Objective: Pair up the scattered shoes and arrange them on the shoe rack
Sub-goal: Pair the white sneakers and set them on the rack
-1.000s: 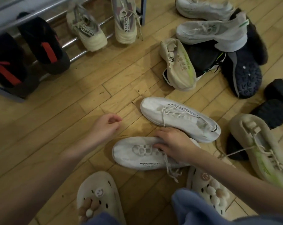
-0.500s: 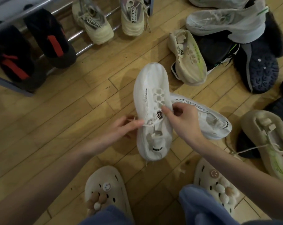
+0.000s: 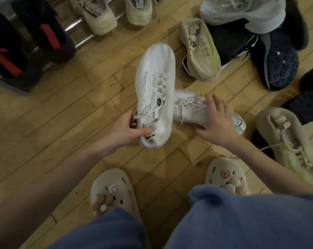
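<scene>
Gripping white shoe [image 3: 154, 81] w/ left hand [image 3: 126, 129].

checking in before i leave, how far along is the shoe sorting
Done: a dark pair and a beige pair sit on the rack. In hand: left hand grips one white sneaker; right hand reaches its mate. Left: the floor pile.

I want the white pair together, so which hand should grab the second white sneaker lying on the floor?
The right hand. It already lies spread on the second white sneaker, fingers not yet curled round it, while the left hand is busy gripping the first white sneaker by its heel.
</scene>
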The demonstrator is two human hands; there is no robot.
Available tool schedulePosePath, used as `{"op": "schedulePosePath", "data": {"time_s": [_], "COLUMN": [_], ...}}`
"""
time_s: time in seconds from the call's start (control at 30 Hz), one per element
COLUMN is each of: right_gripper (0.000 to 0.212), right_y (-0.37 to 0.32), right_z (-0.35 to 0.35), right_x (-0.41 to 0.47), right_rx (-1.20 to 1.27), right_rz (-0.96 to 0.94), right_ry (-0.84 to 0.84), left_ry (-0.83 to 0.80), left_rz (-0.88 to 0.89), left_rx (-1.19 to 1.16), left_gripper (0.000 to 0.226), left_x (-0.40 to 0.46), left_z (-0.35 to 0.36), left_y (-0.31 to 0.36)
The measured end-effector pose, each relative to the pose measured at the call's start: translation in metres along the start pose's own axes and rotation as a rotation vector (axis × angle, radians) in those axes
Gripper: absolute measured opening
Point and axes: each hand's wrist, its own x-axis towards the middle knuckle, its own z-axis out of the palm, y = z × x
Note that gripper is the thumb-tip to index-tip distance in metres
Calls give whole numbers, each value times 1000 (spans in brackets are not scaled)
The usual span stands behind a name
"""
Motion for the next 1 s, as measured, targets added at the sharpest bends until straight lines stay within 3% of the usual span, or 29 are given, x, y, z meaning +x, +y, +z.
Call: {"op": "schedulePosePath", "data": {"time_s": [0.1, 0.17, 0.3, 0.5, 0.67, 0.83, 1.0], "right_gripper": [92, 82, 72, 62, 71, 63, 43], "right_y": [2, -4, -23, -90, -134, -185, -224], "right_z": [8, -2, -30, -89, -123, -172, -195], "right_x": [5, 10, 18, 48, 83, 134, 199], "right_rx": [-222, -216, -34, 374, 528, 266, 90], "right_rz": [-36, -8, 17, -114, -153, -267, -244], "right_ry": [-1, 36, 26, 247, 393, 584, 574], "left_ry": [7, 20, 91, 265, 348, 423, 531], "left_rz": [-4, 10, 43, 172, 297, 346, 397], "left_rx": [-24, -29, -5, -8, -49, -172, -259], "left_gripper": [67, 59, 63, 73, 52, 39, 29], "left_x": [-1, -5, -18, -38, -41, -9, 47], "left_z": [0, -2, -21, -73, -105, -128, -137], "left_y": [9, 19, 40, 99, 138, 185, 213]}}
